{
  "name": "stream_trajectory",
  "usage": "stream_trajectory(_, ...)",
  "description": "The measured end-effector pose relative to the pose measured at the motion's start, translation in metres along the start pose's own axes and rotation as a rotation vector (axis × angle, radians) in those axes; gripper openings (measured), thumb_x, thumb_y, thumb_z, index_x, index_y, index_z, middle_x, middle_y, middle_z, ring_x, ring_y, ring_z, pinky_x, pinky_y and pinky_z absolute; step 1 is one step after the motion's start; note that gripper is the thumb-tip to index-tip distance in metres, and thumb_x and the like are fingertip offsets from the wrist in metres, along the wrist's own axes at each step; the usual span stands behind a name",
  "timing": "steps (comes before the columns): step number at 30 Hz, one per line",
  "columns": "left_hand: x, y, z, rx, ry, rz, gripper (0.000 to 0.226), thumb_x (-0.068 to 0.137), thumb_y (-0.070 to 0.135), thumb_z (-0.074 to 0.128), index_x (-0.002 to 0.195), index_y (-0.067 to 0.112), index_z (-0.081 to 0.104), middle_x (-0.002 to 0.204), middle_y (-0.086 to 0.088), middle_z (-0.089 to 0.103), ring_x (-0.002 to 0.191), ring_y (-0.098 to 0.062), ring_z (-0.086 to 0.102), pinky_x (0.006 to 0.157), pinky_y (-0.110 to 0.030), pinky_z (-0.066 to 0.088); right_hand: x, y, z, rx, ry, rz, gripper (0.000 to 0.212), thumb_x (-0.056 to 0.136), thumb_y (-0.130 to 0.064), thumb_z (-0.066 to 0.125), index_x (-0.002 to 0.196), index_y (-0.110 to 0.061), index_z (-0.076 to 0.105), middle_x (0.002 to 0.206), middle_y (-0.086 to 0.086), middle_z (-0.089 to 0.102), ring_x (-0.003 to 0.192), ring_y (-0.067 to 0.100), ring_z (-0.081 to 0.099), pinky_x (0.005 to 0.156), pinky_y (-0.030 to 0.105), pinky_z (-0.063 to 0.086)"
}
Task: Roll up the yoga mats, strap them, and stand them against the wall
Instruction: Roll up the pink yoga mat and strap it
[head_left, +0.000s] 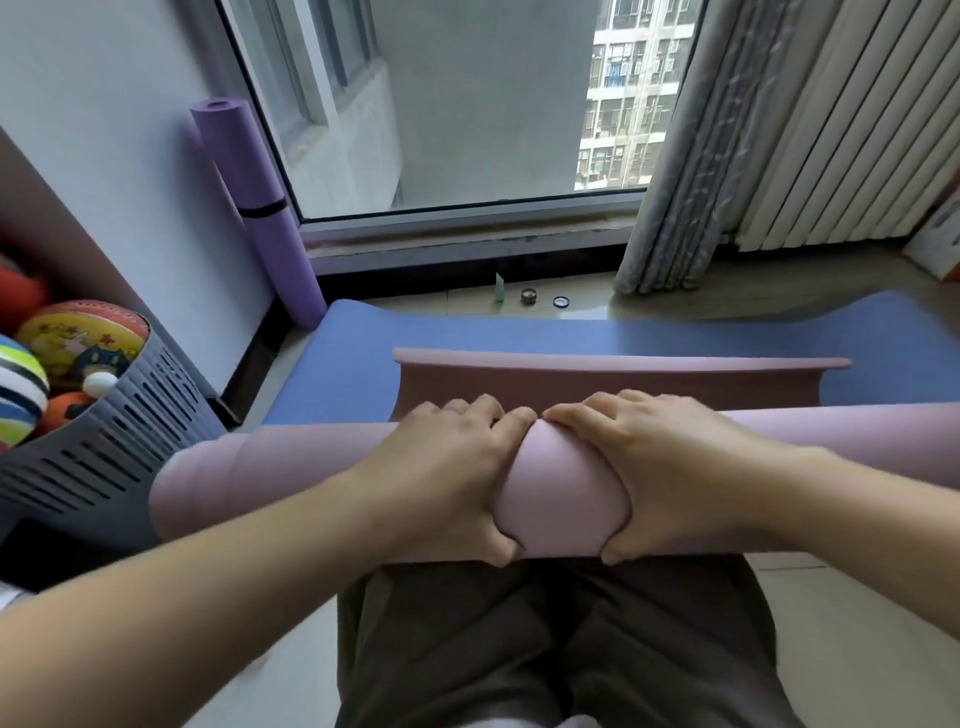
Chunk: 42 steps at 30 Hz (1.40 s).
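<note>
- I saw three yoga mats: a purple mat (244, 156), a blue mat (353, 374), a pink mat (291, 467).
- I saw two hands: the left hand (447, 467), the right hand (670, 467).
- I saw one black strap (261, 208).
- I saw one basket (104, 447).
- I counted five balls: red ball (18, 296), yellow ball (83, 338), striped ball (18, 395), white ball (100, 384), orange ball (65, 410).
- I saw one curtain (675, 182).

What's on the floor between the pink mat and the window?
The head view shows the flat blue mat beyond the pink mat, then floor holding a small jar and a round lid below the window.
</note>
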<state>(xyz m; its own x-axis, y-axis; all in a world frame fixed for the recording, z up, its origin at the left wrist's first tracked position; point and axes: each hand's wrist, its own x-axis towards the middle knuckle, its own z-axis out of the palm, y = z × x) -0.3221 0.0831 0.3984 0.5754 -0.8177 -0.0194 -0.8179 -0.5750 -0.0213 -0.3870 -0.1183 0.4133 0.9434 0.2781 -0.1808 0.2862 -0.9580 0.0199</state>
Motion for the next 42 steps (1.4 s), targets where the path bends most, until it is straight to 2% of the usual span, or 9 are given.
stream_trajectory(9,-0.022,0.028,0.005,-0.096,-0.228,0.046,0.092,0.063,0.068,0.065,0.139,0.036,0.024,0.114,0.006,0.047,0.103,-0.020,0.051,0.087,-0.035,0.046,-0.035,-0.018,0.012,0.056,-0.192,-0.046,0.110,0.062,-0.074,0.061,0.149,-0.037,0.005,0.143,-0.015,0.036,0.124,0.011,0.042,0.097,0.031,0.043)
stream_trajectory(13,-0.007,0.001,0.008,-0.368,-0.431,-0.045,0.092,0.055,0.069,0.069,0.134,0.053,0.024,0.109,0.020,0.044,0.104,-0.009,0.050,0.089,-0.033,0.048,-0.043,-0.023,0.017,-0.063,0.071,-0.110,0.076,0.061,-0.063,0.051,0.126,-0.024,0.053,0.111,-0.005,0.064,0.090,0.019,0.061,0.069,0.035,0.055)
stream_trajectory(16,0.005,-0.007,0.006,-0.351,-0.531,-0.009,0.105,0.058,0.071,0.071,0.144,0.049,0.015,0.128,0.020,0.033,0.122,-0.008,0.038,0.099,-0.037,0.044,-0.046,-0.033,0.016,-0.067,0.038,-0.078,0.054,0.061,-0.054,0.059,0.106,-0.025,0.057,0.100,-0.005,0.062,0.080,0.020,0.056,0.062,0.035,0.053)
stream_trajectory(19,0.013,-0.004,0.000,-0.123,-0.446,0.066,0.100,0.065,0.072,0.066,0.147,0.041,0.018,0.144,0.011,0.017,0.131,-0.017,0.026,0.103,-0.036,0.038,-0.037,-0.031,0.011,-0.043,-0.011,-0.090,0.054,0.077,-0.051,0.055,0.125,-0.028,0.042,0.123,-0.009,0.049,0.103,0.020,0.048,0.084,0.036,0.047)
stream_trajectory(26,0.003,0.013,-0.006,-0.028,-0.151,0.037,0.049,0.095,0.040,0.049,0.140,0.041,0.029,0.128,0.004,0.036,0.111,-0.020,0.041,0.085,-0.032,0.038,0.003,-0.002,-0.001,0.167,-0.144,0.010,0.074,0.074,-0.048,0.060,0.143,-0.033,0.037,0.120,-0.009,0.041,0.101,0.017,0.054,0.087,0.029,0.046)
stream_trajectory(30,-0.003,0.030,0.003,0.144,-0.139,0.006,0.070,0.096,0.044,0.043,0.151,0.026,0.004,0.136,-0.007,0.034,0.127,-0.028,0.036,0.114,-0.049,0.017,0.009,0.004,-0.001,0.220,-0.092,0.080,0.066,0.074,-0.044,0.064,0.135,-0.028,0.043,0.116,-0.010,0.051,0.106,0.012,0.052,0.089,0.026,0.044)
stream_trajectory(33,-0.006,0.037,0.017,0.237,-0.194,-0.018,0.096,0.091,0.055,0.048,0.150,0.016,-0.018,0.157,-0.019,0.005,0.144,-0.035,0.010,0.113,-0.060,-0.001,-0.005,-0.013,0.014,0.009,0.205,0.066,0.034,0.070,-0.038,0.063,0.098,-0.020,0.056,0.091,-0.003,0.060,0.088,0.023,0.056,0.070,0.036,0.050)
stream_trajectory(38,0.016,0.020,0.039,0.168,-0.130,-0.105,0.111,0.083,0.057,0.058,0.147,0.019,-0.025,0.156,-0.018,0.005,0.144,-0.038,0.011,0.112,-0.060,0.008,-0.004,-0.013,0.064,-0.177,0.162,0.176,0.120,0.030,-0.061,0.080,0.132,-0.006,0.048,0.129,0.019,0.056,0.112,0.040,0.055,0.083,0.059,0.050)
stream_trajectory(42,0.031,-0.001,0.028,0.055,-0.056,-0.041,0.108,0.065,0.060,0.064,0.142,0.037,-0.009,0.136,-0.006,0.037,0.120,-0.027,0.042,0.102,-0.045,0.034,0.008,0.008,0.053,-0.107,0.209,0.159,0.107,0.043,-0.054,0.075,0.136,-0.019,0.036,0.122,0.011,0.056,0.104,0.036,0.054,0.088,0.050,0.047)
